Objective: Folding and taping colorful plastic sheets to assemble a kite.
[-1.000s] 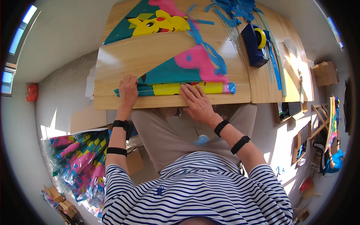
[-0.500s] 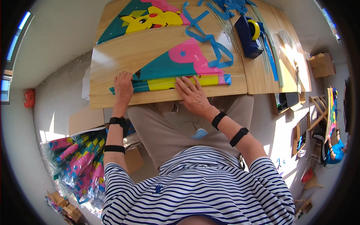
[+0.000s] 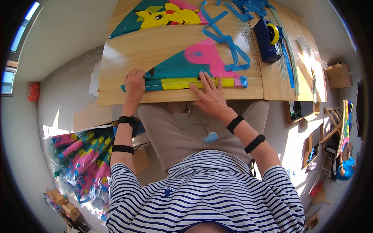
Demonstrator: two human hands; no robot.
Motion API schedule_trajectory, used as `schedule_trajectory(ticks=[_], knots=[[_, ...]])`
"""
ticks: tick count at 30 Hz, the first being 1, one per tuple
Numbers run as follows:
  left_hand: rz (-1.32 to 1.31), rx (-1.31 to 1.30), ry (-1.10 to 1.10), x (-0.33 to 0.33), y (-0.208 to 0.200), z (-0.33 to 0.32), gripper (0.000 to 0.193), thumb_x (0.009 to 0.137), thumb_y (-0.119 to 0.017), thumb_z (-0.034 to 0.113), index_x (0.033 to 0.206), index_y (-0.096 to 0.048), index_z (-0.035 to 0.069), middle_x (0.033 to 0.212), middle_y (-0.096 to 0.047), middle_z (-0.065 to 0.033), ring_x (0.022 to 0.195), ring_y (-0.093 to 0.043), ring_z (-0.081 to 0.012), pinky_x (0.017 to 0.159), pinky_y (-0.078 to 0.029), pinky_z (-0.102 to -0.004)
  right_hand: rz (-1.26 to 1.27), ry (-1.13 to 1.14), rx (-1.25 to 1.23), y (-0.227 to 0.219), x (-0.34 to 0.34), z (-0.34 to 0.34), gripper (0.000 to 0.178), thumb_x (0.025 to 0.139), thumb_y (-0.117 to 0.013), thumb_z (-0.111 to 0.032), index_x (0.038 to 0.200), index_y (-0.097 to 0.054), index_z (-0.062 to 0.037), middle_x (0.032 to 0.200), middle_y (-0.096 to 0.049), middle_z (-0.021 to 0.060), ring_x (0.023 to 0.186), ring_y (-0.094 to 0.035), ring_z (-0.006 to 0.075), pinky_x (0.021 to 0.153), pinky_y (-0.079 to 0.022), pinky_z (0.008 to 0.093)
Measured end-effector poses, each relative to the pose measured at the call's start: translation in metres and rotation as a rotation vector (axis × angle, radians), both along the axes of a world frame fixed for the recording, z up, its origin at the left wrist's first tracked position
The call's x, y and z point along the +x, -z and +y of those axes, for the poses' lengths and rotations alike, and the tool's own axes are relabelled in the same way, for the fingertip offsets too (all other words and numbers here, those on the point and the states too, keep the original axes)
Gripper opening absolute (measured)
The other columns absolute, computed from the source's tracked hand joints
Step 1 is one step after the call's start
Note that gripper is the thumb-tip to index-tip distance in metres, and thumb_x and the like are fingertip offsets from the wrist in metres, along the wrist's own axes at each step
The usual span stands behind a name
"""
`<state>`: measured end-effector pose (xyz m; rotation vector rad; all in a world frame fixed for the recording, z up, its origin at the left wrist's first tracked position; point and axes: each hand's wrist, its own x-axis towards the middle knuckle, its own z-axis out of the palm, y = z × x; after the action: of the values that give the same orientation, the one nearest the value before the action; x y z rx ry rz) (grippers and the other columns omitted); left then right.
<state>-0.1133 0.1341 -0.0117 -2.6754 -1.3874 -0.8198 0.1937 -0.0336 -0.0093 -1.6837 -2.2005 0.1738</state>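
Observation:
A thin printed kite (image 3: pixel 171 66) in teal, pink and yellow lies near the table's front edge. Its near side is folded over into a narrow strip, with a thin pale rod along it. At the strip's left end my left hand (image 3: pixel 135 83) is closed on the folded kite; the fingertips are partly hidden. My right hand (image 3: pixel 211 97) rests on the strip right of its middle, fingers stretched out and spread, pressing from above without gripping.
Farther back on the wooden table (image 3: pixel 128 54) lies a second kite (image 3: pixel 163 18) with a yellow cartoon figure. Blue ribbon (image 3: pixel 233 42), thin rods and a dark blue tape dispenser (image 3: pixel 266 42) are at the right. Bagged folded kites (image 3: pixel 83 155) lie at lower left; another person (image 3: pixel 345 169) is far right.
My right hand has slid a little right along the folded strip, and its fingers have spread wider. My left hand keeps its hold on the left end. The whole view has shifted slightly.

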Motion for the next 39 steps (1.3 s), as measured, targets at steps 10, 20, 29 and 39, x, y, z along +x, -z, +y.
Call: schedule_trajectory(ticks=[10,20,29,39], knots=[[-0.035,-0.145,-0.055,-0.019,-0.007,0.003,0.015,0.079,-0.071,0.003,0.091,-0.066,0.011,0.091,-0.064,-0.0071,0.097,-0.063,-0.031,0.088,-0.046,-0.0443,-0.012,0.005,-0.01,0.005,-0.001,0.0,0.082,0.073,-0.088,-0.034,0.148,-0.056,-0.0233,0.167,-0.028,0.0229,0.156,-0.024,0.0367,0.121,-0.011,0.0722],[0.023,-0.04,-0.127,-0.026,-0.007,0.002,0.007,0.084,-0.067,0.007,0.086,-0.06,0.01,0.088,-0.064,-0.0079,0.089,-0.063,-0.0321,0.085,-0.045,-0.0447,-0.031,0.004,0.001,0.01,0.001,-0.001,0.082,0.074,-0.087,-0.035,0.149,-0.056,-0.0235,0.167,-0.027,0.0225,0.157,-0.023,0.0368,0.121,-0.011,0.0711],[-0.018,-0.142,-0.059,-0.026,-0.009,0.003,0.009,0.083,-0.069,0.009,0.09,-0.064,0.012,0.089,-0.064,-0.0065,0.091,-0.063,-0.0306,0.087,-0.045,-0.0443,-0.046,0.003,0.005,0.012,0.001,-0.001,0.084,0.074,-0.087,-0.034,0.151,-0.054,-0.0241,0.167,-0.026,0.0228,0.157,-0.023,0.0373,0.121,-0.012,0.0716],[-0.055,-0.253,-0.198,-0.03,-0.001,0.006,0.01,0.08,-0.066,0.004,0.09,-0.067,0.006,0.088,-0.067,-0.0091,0.086,-0.065,-0.0278,0.083,-0.049,-0.0398,-0.05,0.001,0.01,0.015,0.0,-0.001,0.084,0.074,-0.087,-0.034,0.151,-0.053,-0.0242,0.167,-0.027,0.0226,0.157,-0.023,0.0369,0.121,-0.01,0.0714]])
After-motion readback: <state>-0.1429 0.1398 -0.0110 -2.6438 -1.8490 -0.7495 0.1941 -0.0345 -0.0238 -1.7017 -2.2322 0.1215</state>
